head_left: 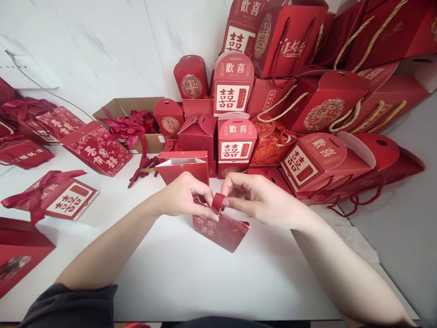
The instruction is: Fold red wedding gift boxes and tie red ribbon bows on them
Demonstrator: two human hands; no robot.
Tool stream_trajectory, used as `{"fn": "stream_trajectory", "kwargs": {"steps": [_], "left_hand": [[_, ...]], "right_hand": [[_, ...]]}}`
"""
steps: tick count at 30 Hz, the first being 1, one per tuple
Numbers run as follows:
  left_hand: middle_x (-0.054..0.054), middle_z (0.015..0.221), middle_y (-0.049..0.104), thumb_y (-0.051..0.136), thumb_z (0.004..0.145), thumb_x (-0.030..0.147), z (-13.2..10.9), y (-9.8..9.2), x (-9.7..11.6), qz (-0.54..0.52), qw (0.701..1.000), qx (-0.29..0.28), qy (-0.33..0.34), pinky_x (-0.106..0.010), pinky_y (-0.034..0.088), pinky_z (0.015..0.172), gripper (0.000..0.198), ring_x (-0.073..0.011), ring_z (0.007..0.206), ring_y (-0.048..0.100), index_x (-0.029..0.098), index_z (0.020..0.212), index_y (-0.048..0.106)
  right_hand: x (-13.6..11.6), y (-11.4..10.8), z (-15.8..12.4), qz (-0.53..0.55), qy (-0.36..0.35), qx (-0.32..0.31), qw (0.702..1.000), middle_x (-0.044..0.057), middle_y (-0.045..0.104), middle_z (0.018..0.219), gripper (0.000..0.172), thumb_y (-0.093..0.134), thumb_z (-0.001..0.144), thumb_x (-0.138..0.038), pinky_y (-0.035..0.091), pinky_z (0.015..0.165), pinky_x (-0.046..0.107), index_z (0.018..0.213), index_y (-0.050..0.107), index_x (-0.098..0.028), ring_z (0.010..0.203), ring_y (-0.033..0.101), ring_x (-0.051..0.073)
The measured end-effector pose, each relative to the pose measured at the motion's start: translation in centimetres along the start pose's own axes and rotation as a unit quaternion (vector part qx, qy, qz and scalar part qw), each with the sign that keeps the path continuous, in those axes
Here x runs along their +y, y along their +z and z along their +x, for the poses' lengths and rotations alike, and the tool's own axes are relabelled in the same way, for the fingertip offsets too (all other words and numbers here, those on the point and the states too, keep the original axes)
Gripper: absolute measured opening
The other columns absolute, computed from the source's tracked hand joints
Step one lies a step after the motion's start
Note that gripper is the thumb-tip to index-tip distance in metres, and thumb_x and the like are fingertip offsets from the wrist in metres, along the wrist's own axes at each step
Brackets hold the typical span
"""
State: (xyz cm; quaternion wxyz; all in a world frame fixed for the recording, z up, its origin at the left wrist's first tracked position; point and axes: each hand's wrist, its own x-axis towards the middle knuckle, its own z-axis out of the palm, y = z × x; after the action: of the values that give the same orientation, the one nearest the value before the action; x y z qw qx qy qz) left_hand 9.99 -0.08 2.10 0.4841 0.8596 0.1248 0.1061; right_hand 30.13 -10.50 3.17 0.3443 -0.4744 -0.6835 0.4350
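A small dark red gift box [221, 232] with pale Chinese lettering sits in front of me at the middle of the white table, set at an angle. Over its top, a short loop of red ribbon [217, 202] stands up between my fingers. My left hand [184, 196] pinches the ribbon from the left, thumb and forefinger close together at the box top. From the right, my right hand [257, 198] grips the same ribbon between thumb and fingers. Both hands partly hide the box top. Just behind them stands an open-topped red box [184, 168].
Many red gift boxes, some with rope handles, are stacked at the back right, including a tilted one [327, 159]. A cardboard carton [155, 143] holds red ribbons at the back. On the left lie a ribbon-tied box [71, 200] and a lettered box [99, 150].
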Motion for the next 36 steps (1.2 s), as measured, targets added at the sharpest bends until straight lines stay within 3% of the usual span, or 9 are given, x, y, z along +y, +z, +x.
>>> {"fn": "stream_trajectory", "kwargs": {"steps": [3, 9, 12, 18, 25, 29, 36], "left_hand": [[-0.005, 0.063, 0.070, 0.081, 0.072, 0.030, 0.0, -0.1, -0.2, -0.006, 1.000, -0.012, 0.015, -0.019, 0.046, 0.053, 0.019, -0.0099, 0.055, 0.059, 0.013, 0.070, 0.076], [-0.005, 0.063, 0.070, 0.084, 0.067, 0.028, 0.1, -0.3, -0.6, -0.024, 0.998, -0.019, 0.046, -0.018, 0.044, 0.052, 0.015, -0.0090, 0.054, 0.057, 0.015, 0.068, 0.077], [-0.005, 0.066, 0.071, 0.085, 0.065, 0.028, 0.2, -0.3, -0.8, -0.037, 0.998, -0.015, 0.047, -0.019, 0.047, 0.054, 0.015, -0.0108, 0.058, 0.061, 0.015, 0.068, 0.077], [-0.006, 0.066, 0.072, 0.085, 0.066, 0.025, 0.3, -0.3, -1.4, -0.052, 0.996, -0.028, 0.063, -0.019, 0.047, 0.055, 0.013, -0.0111, 0.059, 0.062, 0.015, 0.068, 0.077], [-0.005, 0.061, 0.068, 0.083, 0.069, 0.033, 0.3, -0.3, -1.0, 0.001, 0.997, -0.027, 0.075, -0.020, 0.043, 0.052, 0.020, -0.0099, 0.054, 0.056, 0.015, 0.064, 0.074], [-0.003, 0.056, 0.063, 0.082, 0.069, 0.039, 0.3, -0.3, -0.8, 0.021, 0.996, -0.021, 0.079, -0.021, 0.040, 0.049, 0.027, -0.0089, 0.050, 0.051, 0.016, 0.060, 0.073], [-0.005, 0.059, 0.066, 0.082, 0.069, 0.037, 0.2, -0.5, -1.1, 0.032, 0.997, -0.024, 0.061, -0.021, 0.043, 0.052, 0.026, -0.0107, 0.054, 0.057, 0.014, 0.062, 0.073]], "right_hand": [[0.0, 0.0, 0.0, -0.056, -0.039, 0.024, 0.997, -0.003, 0.065, 0.076, 0.005, 0.056, 0.089, -0.016, 0.043, 0.060, 0.021, 0.087, 0.058, -0.020, 0.065, 0.059, 0.010], [1.2, -0.2, 0.8, 0.051, -0.052, -0.094, 0.993, 0.000, 0.072, 0.094, 0.013, 0.067, 0.083, -0.016, 0.052, 0.076, 0.024, 0.096, 0.064, -0.019, 0.083, 0.067, 0.013], [1.6, -0.2, 1.1, 0.028, -0.061, -0.088, 0.994, 0.001, 0.072, 0.092, 0.011, 0.071, 0.083, -0.021, 0.052, 0.072, 0.023, 0.093, 0.066, -0.019, 0.083, 0.067, 0.014], [1.5, -0.2, 1.1, -0.081, -0.156, -0.052, 0.983, 0.000, 0.071, 0.084, 0.006, 0.070, 0.086, -0.025, 0.046, 0.065, 0.020, 0.088, 0.070, -0.019, 0.072, 0.061, 0.011], [0.8, -0.5, 0.5, -0.053, -0.053, -0.035, 0.997, -0.001, 0.075, 0.088, 0.012, 0.063, 0.087, -0.017, 0.049, 0.070, 0.022, 0.091, 0.073, -0.021, 0.076, 0.067, 0.012], [0.2, -0.1, 0.2, -0.051, -0.001, -0.017, 0.999, -0.001, 0.074, 0.077, 0.010, 0.059, 0.089, -0.020, 0.050, 0.065, 0.022, 0.087, 0.069, -0.020, 0.069, 0.068, 0.012], [-0.5, 0.5, -0.1, -0.041, -0.004, -0.007, 0.999, -0.002, 0.074, 0.076, 0.008, 0.058, 0.088, -0.016, 0.048, 0.061, 0.019, 0.084, 0.065, -0.020, 0.067, 0.068, 0.010]]}}
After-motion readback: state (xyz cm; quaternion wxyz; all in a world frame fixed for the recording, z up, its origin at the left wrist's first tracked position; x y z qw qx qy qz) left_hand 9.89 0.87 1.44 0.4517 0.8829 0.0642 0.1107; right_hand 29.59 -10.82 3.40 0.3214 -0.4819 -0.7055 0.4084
